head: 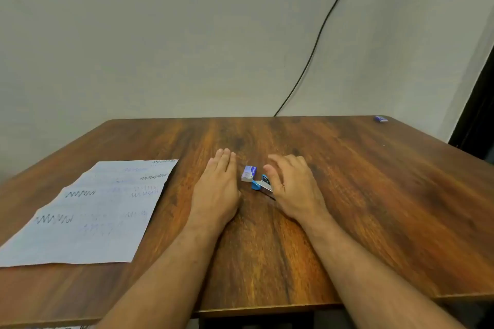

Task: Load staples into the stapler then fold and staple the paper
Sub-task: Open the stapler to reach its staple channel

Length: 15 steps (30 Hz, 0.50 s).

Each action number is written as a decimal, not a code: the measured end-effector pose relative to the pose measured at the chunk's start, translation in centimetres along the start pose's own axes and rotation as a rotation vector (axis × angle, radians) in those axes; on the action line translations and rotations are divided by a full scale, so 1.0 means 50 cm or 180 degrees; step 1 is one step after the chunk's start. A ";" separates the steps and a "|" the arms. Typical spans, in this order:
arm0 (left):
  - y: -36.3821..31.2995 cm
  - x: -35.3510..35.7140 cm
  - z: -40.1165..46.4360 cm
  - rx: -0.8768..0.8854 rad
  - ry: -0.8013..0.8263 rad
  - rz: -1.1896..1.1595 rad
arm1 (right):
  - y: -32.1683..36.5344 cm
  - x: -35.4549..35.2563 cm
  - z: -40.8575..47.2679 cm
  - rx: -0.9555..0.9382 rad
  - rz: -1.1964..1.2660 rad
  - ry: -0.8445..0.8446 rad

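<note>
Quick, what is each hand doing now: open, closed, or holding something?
Left hand: open, flat on the table, holding nothing.
Right hand: open, fingers relaxed, beside the stapler; no grip visible.

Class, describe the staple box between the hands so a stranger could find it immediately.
Start at the wooden table, then find the gap between the left hand and right hand. The staple box lies there: small, white and purple, just beyond the blue-and-metal stapler.
</note>
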<state>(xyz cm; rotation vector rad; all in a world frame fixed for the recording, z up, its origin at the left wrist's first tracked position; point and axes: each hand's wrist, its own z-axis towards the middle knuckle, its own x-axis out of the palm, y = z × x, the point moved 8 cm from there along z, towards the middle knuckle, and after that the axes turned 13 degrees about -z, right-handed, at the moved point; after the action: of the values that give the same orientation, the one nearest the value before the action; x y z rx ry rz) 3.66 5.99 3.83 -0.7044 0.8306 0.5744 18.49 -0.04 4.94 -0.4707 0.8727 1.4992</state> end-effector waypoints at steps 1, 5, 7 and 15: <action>-0.001 0.003 0.004 0.0020 0.0038 -0.0021 | -0.003 0.002 0.001 -0.0016 -0.0032 -0.0019; -0.005 0.013 0.011 0.0154 0.0091 -0.0362 | -0.013 0.013 0.004 0.0128 -0.0358 0.0242; -0.008 0.015 0.009 0.0192 0.0097 -0.0433 | -0.014 0.022 0.002 0.0168 -0.0461 0.0423; -0.014 0.014 0.013 0.0445 0.0021 -0.0610 | -0.022 0.049 0.007 0.0191 -0.0323 0.0851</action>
<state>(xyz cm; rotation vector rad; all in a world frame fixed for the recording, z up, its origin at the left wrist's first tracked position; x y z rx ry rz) 4.80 6.16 3.79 -0.6494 0.7911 0.3387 19.29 1.74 3.06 -0.6717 1.0827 1.3321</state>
